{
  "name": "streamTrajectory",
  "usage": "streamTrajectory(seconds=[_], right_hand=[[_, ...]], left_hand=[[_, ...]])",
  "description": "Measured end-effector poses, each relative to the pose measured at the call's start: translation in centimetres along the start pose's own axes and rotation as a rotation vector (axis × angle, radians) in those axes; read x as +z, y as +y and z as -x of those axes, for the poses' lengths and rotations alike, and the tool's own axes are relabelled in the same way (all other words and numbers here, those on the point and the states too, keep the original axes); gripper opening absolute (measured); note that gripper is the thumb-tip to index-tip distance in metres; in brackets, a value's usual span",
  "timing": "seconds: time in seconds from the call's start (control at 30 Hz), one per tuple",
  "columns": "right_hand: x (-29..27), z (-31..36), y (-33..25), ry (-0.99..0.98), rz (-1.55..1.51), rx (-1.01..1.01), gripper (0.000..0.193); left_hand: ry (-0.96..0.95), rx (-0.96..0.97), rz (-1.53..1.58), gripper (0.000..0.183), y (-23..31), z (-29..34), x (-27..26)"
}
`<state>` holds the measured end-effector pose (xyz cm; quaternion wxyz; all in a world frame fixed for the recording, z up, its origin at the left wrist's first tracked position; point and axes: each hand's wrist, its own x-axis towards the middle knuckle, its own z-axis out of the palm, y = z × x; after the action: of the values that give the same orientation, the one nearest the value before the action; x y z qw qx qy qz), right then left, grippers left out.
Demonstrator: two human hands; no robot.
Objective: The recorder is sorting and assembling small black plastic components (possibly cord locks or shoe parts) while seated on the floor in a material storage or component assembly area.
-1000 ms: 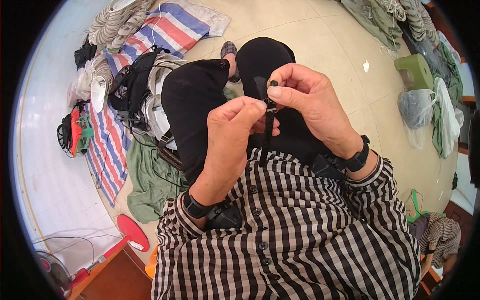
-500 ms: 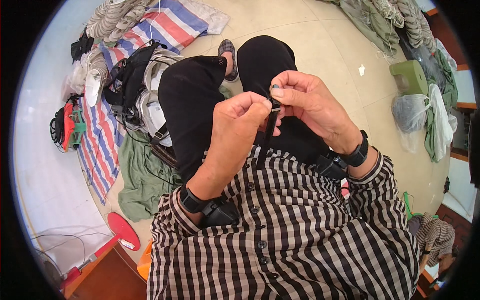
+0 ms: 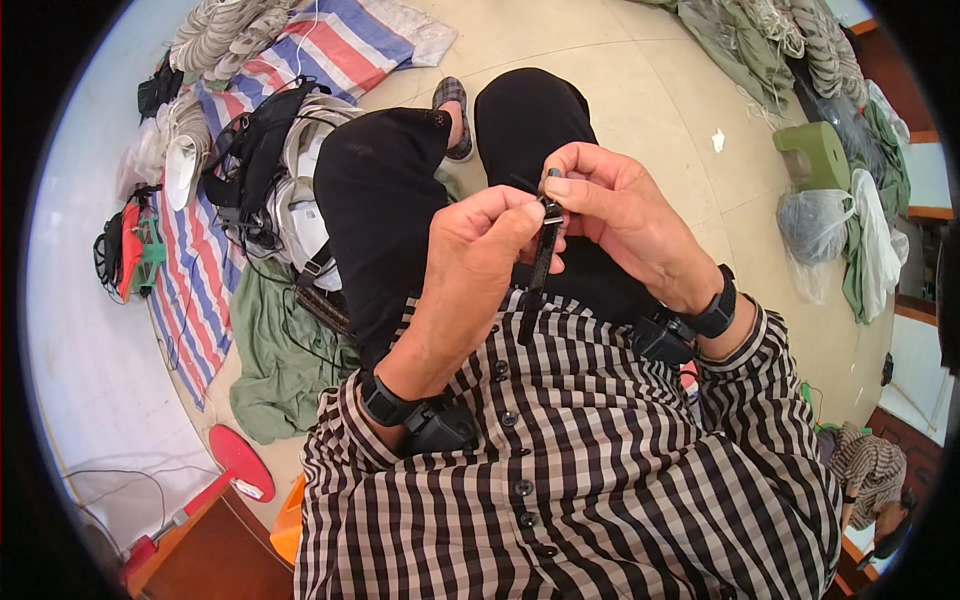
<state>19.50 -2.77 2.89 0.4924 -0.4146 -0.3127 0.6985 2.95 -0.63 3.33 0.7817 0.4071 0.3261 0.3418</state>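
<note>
A narrow black strap (image 3: 538, 282) with a small metal buckle (image 3: 552, 213) is held above my lap, its loose tail hanging toward my checked shirt. My left hand (image 3: 468, 245) is closed, pinching the strap beside the buckle between thumb and forefinger. Just above the buckle, my right hand (image 3: 632, 220) pinches the strap's upper part with thumb and forefinger; its other fingers curl behind and are partly hidden. The two hands nearly touch. Around each wrist is a black band with a black box attached.
To the left, a heap of black straps and pale gear (image 3: 300, 215) lies by a striped sheet (image 3: 195, 300) and green cloth (image 3: 280, 360). A red round-ended object (image 3: 240, 463) stands lower left. On the right are a green stool (image 3: 815, 155) and plastic bags (image 3: 815, 228).
The strap's hanging tail has swung slightly and its face shows more. Both hands keep their pinch in nearly the same place. The surroundings have shifted a little to the left.
</note>
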Motion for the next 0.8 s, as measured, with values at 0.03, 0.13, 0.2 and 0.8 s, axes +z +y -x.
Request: streamTrajectory(seconds=[0.03, 0.13, 0.2, 0.8], right_hand=[[0.1, 0.1, 0.1, -0.001, 0.001, 0.0, 0.013], [0.2, 0.3, 0.1, 0.025, -0.006, -0.03, 0.012], [0.2, 0.4, -0.1, 0.068, 0.052, -0.105, 0.011], [-0.4, 0.8, -1.2, -0.074, 0.169, -0.106, 0.016]], left_hand=[[0.002, 0.002, -0.007, 0.018, 0.0, 0.0, 0.0], [0.015, 0.002, -0.08, 0.019, 0.4, 0.1, 0.3], [0.017, -0.017, -0.092, 0.016, 0.9, 0.1, 0.5], [-0.124, 0.09, -0.228, 0.008, 0.8, 0.3, 0.3]])
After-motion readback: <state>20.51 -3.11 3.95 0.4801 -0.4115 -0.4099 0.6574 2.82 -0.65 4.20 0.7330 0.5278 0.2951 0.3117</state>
